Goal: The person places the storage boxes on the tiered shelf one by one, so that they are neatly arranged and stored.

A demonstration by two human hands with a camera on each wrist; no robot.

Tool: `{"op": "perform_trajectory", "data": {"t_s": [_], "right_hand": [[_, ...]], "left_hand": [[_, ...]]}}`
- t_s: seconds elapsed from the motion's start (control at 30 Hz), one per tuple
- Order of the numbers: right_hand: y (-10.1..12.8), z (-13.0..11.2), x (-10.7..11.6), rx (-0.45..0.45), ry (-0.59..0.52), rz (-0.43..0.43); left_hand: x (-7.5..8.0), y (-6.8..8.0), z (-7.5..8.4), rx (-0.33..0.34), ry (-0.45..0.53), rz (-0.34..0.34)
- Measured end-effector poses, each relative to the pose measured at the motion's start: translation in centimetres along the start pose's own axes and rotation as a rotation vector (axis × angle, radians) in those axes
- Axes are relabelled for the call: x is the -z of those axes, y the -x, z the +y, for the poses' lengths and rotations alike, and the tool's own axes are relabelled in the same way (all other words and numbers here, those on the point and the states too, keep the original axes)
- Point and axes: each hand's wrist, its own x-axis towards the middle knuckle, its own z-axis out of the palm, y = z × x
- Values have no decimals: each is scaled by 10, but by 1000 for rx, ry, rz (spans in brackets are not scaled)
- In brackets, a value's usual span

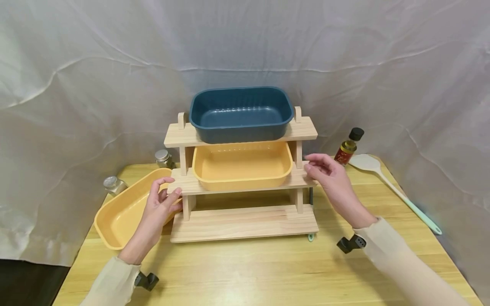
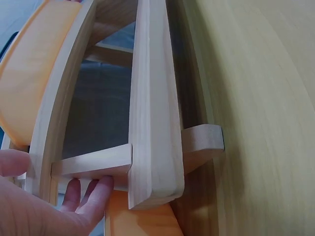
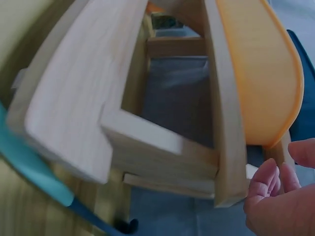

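One bottle [image 1: 346, 148], red-and-yellow label, print unreadable, stands right of three-tier wooden rack [image 1: 245, 223] bearing blue bin [image 1: 241, 135] and yellow bin [image 1: 245, 165]. Left hand [image 1: 153, 212] grips middle shelf's left end; right hand [image 1: 334, 182] at right end, grip unclear. Jars [image 1: 115, 185], spatula [image 1: 394, 187] around; wood table [image 1: 237, 272], grey curtain [image 1: 245, 38].

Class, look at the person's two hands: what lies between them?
Between the left hand and right hand lies the middle shelf with a yellow tray on it, as the head view shows.

Head view: utensil [image 1: 311, 197] mostly hidden behind wooden rack [image 1: 245, 223]; bottle label [image 1: 342, 155] illegibly small
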Motion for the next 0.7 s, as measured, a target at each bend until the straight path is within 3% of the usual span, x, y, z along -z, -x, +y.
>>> {"op": "perform_trajectory", "data": {"t_s": [0.3,0.57,0.7], "right_hand": [[4,14,12,-1,76,74],[4,33,18,-92,71,-5],[3,39,19,-119,-5,-52]], "left_hand": [[1,-2,2,46,55,0],[3,3,3,4,58,-14],[5,6,4,-14,44,-41]]}}
